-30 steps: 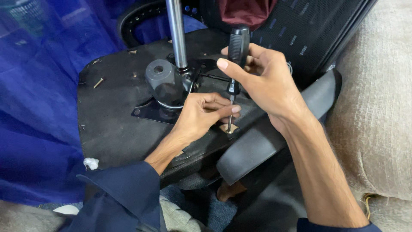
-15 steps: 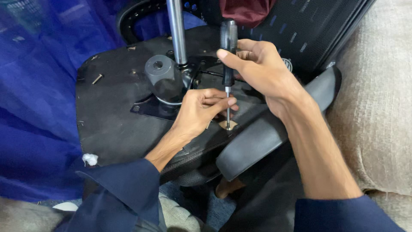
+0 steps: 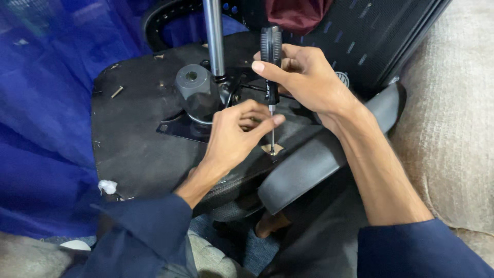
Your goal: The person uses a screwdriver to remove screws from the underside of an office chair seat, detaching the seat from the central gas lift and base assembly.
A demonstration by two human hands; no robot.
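Note:
An office chair lies upturned, the black underside of its seat [image 3: 134, 134] facing me. My right hand [image 3: 303, 77] grips the black handle of a screwdriver [image 3: 270, 62] held upright, its thin shaft pointing down at a small pale spot [image 3: 271, 149] near the seat's front edge. My left hand [image 3: 236, 131] rests on the seat underside, thumb and fingertips pinching the shaft just above its tip. A grey armrest [image 3: 319, 159] lies right beside that spot.
A metal gas-lift column [image 3: 214, 36] rises from a grey cylinder [image 3: 193, 85] on the seat plate. A loose screw [image 3: 117, 91] lies on the seat at the left. Blue fabric [image 3: 46, 103] hangs to the left, a beige cushion [image 3: 453, 128] sits at right, and the chair's mesh back [image 3: 370, 36] is behind.
The screwdriver stays on the same spot while my right hand shifts its hold on the handle. My left fingers keep steadying the shaft.

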